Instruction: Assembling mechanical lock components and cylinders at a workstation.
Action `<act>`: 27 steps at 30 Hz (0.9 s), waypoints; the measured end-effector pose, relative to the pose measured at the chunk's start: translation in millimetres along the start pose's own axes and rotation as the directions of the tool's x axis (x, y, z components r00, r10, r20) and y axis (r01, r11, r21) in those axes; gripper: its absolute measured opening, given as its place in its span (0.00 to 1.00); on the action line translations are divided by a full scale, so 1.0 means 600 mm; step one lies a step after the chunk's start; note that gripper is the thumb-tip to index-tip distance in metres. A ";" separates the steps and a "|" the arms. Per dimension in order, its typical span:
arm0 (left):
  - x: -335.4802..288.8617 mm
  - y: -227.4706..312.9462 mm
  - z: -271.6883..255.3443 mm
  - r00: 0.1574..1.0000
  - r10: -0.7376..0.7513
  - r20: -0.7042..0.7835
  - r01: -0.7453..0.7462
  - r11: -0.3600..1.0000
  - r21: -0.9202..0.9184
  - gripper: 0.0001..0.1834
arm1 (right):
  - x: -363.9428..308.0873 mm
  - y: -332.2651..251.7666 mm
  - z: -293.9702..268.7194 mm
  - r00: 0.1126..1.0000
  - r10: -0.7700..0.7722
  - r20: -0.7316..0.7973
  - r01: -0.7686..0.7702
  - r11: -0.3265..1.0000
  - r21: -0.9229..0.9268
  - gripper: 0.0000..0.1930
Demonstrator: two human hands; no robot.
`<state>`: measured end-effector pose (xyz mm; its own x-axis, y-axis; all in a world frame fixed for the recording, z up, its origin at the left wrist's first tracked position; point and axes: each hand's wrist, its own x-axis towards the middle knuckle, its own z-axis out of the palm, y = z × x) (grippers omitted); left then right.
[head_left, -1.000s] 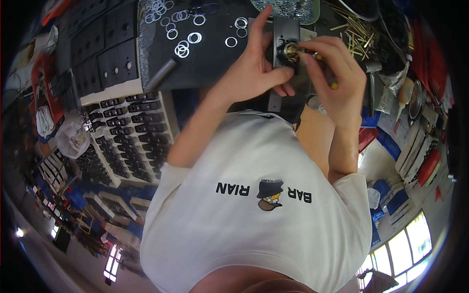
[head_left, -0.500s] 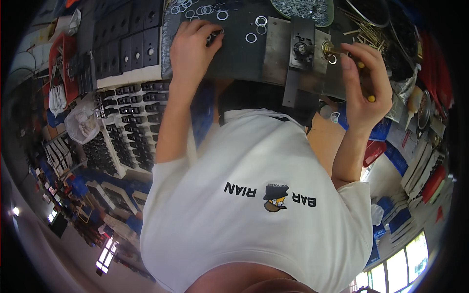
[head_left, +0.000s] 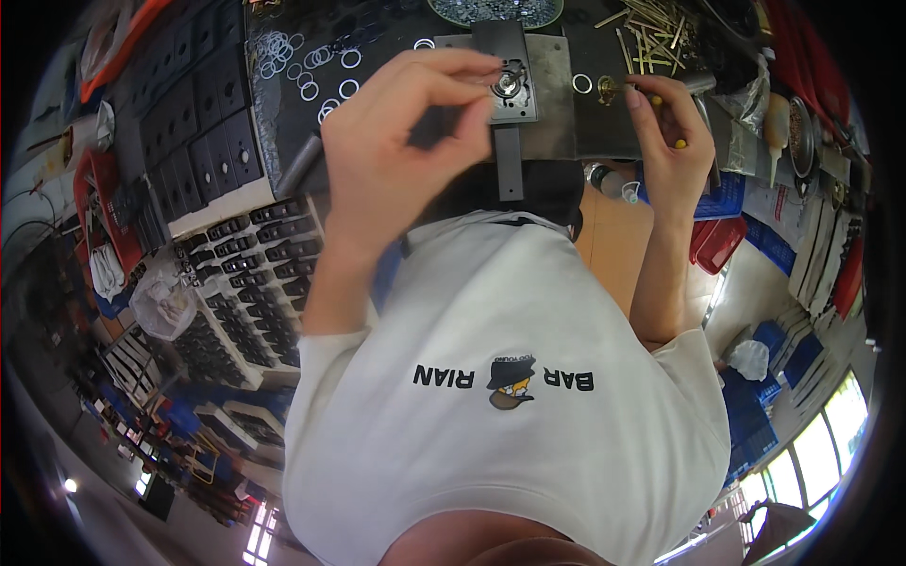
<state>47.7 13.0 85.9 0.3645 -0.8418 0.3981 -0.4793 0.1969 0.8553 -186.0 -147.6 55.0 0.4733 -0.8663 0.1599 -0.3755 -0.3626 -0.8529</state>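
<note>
My left hand is closed in a pinch at the left edge of the round metal fitting on a black metal plate. Motion blurs its fingertips, and what they hold, if anything, cannot be made out. My right hand is closed around a slim tool with yellow ends, its kind mostly hidden by the fingers. Beside the right fingertips lies a small brass-coloured part, and left of that a pale ring. The plate rests on a flat grey metal block.
Several loose rings lie on the dark bench's left. A green bowl of small metal parts stands at the back; thin brass strips lie at the back right. Rows of black plates and a rack of black parts stand left.
My left hand has moved right, from the loose rings to the fitting on the black plate. The right hand stays near the brass-coloured part. The whole view has shifted somewhat.
</note>
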 end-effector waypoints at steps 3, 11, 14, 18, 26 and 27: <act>0.037 0.028 0.029 0.994 0.104 -0.013 -0.102 0.988 0.119 0.11 | -0.002 -0.001 0.007 1.000 0.022 -0.009 -0.021 0.996 0.091 0.06; 0.031 -0.028 0.054 0.993 0.043 0.114 -0.091 0.884 0.459 0.14 | 0.002 0.003 0.011 1.000 0.003 0.013 -0.005 0.986 0.165 0.06; 0.023 -0.049 0.057 0.989 0.039 0.146 -0.109 0.850 0.516 0.13 | 0.002 0.002 0.015 0.999 0.022 0.024 -0.026 0.986 0.163 0.06; 0.021 -0.050 0.058 0.990 -0.020 0.141 -0.055 0.860 0.507 0.13 | 0.003 0.001 0.016 0.999 0.024 0.038 -0.029 0.990 0.140 0.06; 0.015 -0.057 0.048 0.980 -0.114 0.165 0.039 0.916 0.400 0.13 | 0.003 0.011 0.021 0.999 -0.027 0.030 0.021 0.982 0.187 0.06; 0.015 -0.057 0.048 0.980 -0.116 0.164 0.041 0.915 0.401 0.13 | 0.004 0.007 0.020 0.999 -0.026 0.032 0.020 0.982 0.188 0.06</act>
<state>44.5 -15.7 50.5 0.2815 -0.9300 0.2364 -0.7437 -0.0557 0.6662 -176.9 -147.2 45.5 0.5085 -0.8449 0.1662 -0.2099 -0.3088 -0.9277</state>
